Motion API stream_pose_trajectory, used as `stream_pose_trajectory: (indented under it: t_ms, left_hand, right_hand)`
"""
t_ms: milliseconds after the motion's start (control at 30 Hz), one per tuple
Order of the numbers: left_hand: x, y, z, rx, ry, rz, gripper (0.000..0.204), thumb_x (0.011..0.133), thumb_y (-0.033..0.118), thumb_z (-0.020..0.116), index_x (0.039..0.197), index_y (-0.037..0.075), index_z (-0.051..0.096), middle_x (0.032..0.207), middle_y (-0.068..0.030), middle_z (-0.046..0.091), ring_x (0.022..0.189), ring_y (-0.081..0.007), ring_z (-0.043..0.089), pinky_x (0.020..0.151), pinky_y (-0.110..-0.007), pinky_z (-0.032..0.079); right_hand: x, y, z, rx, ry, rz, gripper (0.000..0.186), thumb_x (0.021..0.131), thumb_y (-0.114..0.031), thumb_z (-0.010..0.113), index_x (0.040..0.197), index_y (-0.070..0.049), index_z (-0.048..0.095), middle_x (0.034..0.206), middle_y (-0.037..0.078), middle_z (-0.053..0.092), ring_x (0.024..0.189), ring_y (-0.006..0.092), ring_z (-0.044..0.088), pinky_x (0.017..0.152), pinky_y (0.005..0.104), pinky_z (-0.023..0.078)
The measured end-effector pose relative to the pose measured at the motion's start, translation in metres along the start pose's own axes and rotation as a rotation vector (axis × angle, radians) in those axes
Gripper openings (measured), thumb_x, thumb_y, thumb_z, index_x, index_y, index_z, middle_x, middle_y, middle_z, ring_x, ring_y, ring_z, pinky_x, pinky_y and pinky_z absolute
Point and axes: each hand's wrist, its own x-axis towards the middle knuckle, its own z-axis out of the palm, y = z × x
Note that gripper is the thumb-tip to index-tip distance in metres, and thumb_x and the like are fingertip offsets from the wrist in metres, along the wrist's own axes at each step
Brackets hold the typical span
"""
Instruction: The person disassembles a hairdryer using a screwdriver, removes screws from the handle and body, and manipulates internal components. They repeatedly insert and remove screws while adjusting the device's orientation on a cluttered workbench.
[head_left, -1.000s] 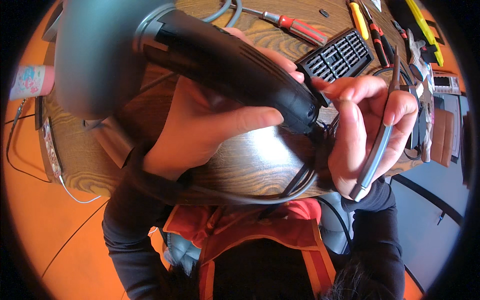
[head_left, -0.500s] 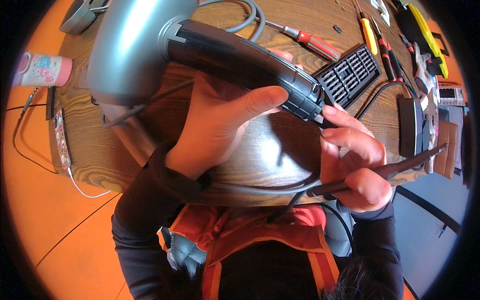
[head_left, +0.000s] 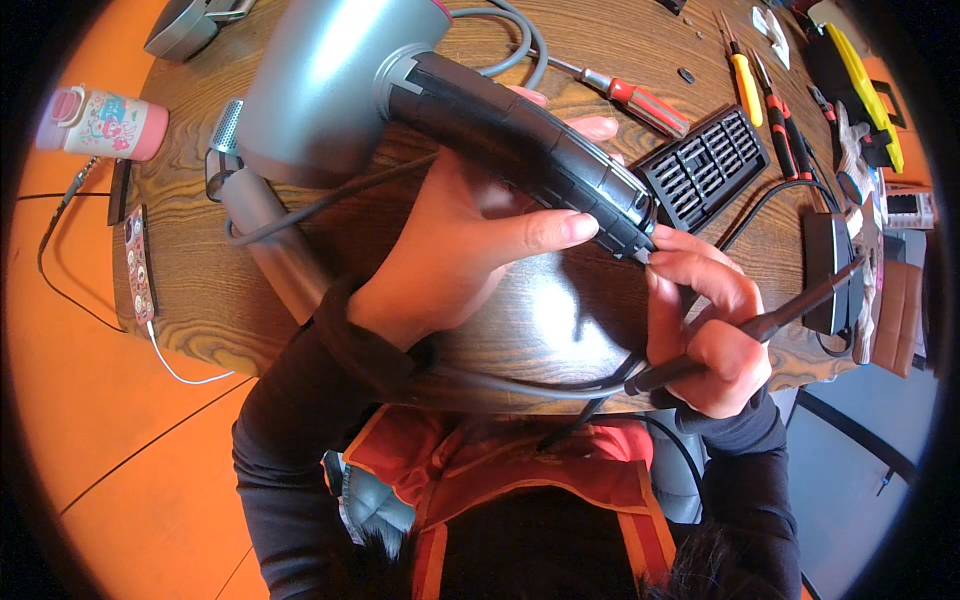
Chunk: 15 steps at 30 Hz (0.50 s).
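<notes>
A hair dryer [head_left: 320, 90] with a silver-grey barrel is held tilted above the table, its bare black handle [head_left: 510, 125] sloping down to the right. My left hand [head_left: 450, 245] is wrapped round that handle, thumb on its near side. With thumb and forefinger, my right hand [head_left: 715, 320] touches the handle's lower end; the small part there is mostly hidden. Its other fingers curl round a slim dark pen-shaped tool [head_left: 800, 305] that tapers toward the upper right. The tool's exact kind cannot be made out. A grey cord [head_left: 520, 385] passes below my hands.
A grey tube [head_left: 275, 245] lies under the dryer. Beyond my right hand are a bit case [head_left: 705, 165], a red-handled screwdriver [head_left: 645, 108], a yellow-handled screwdriver [head_left: 746, 90], red-and-black pliers [head_left: 785, 130] and a black box [head_left: 825, 270]. A pink cup [head_left: 115, 125] stands far left.
The dryer and both hands appear shifted slightly right and down in view, along with much of the scene. The pen-shaped tool's tapered end has tipped upward. Both holds stay the same.
</notes>
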Motion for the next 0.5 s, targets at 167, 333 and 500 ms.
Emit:
stream_pose_trajectory:
  t_ms: [167,333,500]
  left_hand:
    - [0.0001,0.0015,-0.0021,0.057,-0.025,-0.050,0.062,0.068,0.000,0.062,0.122,0.009,0.033,0.113,-0.0132,0.049,0.109,-0.0284,0.047,0.094,-0.043,0.037]
    - [0.0000,0.0000,-0.0017,0.114,0.017,-0.043,0.051,0.067,0.003,0.065,0.112,0.003,0.043,0.108,-0.0120,0.052,0.103,-0.0251,0.050,0.092,-0.040,0.038]
    - [-0.0005,0.0003,0.0018,0.076,0.052,-0.044,0.045,0.067,0.005,0.068,0.106,0.001,0.047,0.102,-0.0102,0.055,0.097,-0.0204,0.053,0.088,-0.034,0.041]
  right_hand:
    - [-0.0034,0.0021,0.0001,0.096,-0.003,-0.050,0.027,0.058,0.017,0.060,0.064,-0.001,0.041,0.084,0.021,0.056,0.086,0.0381,0.059,0.071,0.0424,0.050]
    - [-0.0054,0.0007,0.0017,0.111,0.032,0.010,0.041,0.068,0.018,0.058,0.081,-0.009,0.029,0.087,0.019,0.055,0.084,0.0361,0.061,0.069,0.0403,0.051]
    - [-0.0030,0.0025,0.0078,0.288,0.232,0.119,0.038,0.072,0.013,0.059,0.079,-0.009,0.028,0.083,0.019,0.057,0.081,0.0319,0.061,0.070,0.0390,0.052]
